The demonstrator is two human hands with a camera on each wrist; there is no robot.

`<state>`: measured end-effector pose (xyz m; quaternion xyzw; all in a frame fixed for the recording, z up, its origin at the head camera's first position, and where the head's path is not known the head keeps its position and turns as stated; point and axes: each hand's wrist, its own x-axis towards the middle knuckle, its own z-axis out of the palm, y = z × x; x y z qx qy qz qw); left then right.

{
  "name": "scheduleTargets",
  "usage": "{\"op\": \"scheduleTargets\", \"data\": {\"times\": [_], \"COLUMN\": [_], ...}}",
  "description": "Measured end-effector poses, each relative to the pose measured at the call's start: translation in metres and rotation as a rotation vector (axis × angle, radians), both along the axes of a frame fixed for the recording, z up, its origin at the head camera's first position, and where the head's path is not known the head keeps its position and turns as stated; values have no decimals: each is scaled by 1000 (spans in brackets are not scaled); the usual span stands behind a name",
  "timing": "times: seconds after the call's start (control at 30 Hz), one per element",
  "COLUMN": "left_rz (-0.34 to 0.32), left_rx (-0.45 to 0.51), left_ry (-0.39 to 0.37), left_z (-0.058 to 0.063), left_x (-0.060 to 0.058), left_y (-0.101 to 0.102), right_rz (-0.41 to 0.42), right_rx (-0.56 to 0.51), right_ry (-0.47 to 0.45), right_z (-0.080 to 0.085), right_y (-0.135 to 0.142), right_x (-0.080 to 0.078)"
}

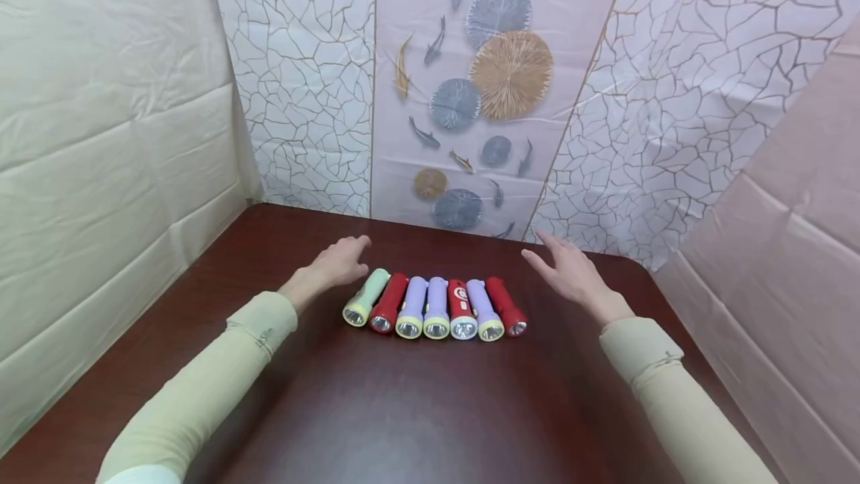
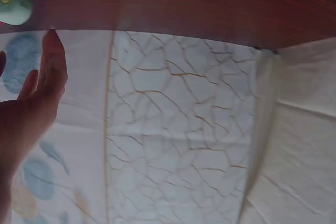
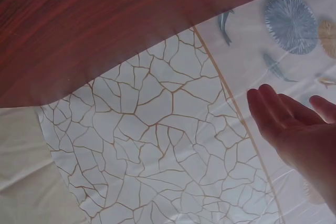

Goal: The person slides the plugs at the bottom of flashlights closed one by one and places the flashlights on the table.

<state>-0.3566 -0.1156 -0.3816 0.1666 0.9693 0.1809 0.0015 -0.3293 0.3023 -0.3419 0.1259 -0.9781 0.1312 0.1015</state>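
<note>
Several flashlights lie side by side on the table, lenses toward me. From left they run: a mint green flashlight [image 1: 367, 296], a red flashlight [image 1: 390, 302], two lilac flashlights [image 1: 413, 306] with yellow heads, a red flashlight with a white head [image 1: 461, 308], another lilac flashlight [image 1: 484, 309] and a red one [image 1: 505, 305] at the right end. My left hand [image 1: 340, 261] hovers beside the mint green flashlight, holding nothing. To the right of the row, my right hand [image 1: 569, 270] is raised with fingers extended, also holding nothing. In the left wrist view, part of the mint green flashlight [image 2: 14, 7] shows.
The dark reddish-brown table [image 1: 416, 409] extends on every side of the row. A patterned cloth [image 1: 457, 170] with fish and round motifs hangs behind its far edge. Pale cloth walls [image 1: 101, 133] stand at left and right.
</note>
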Motion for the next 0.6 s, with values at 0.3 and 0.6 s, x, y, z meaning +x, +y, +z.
{"op": "scheduleTargets", "data": {"times": [0.3,0.6], "left_rz": [45,114], "left_rx": [-156,-150], "left_ry": [-121,-229], "left_z": [-7,-13], "left_x": [7,9], "left_y": [25,36], "right_rz": [24,41], "right_rx": [-6,-12], "right_ry": [55,63], "right_z": [2,3], "right_y": [-5,-5], "right_x": [0,6]}}
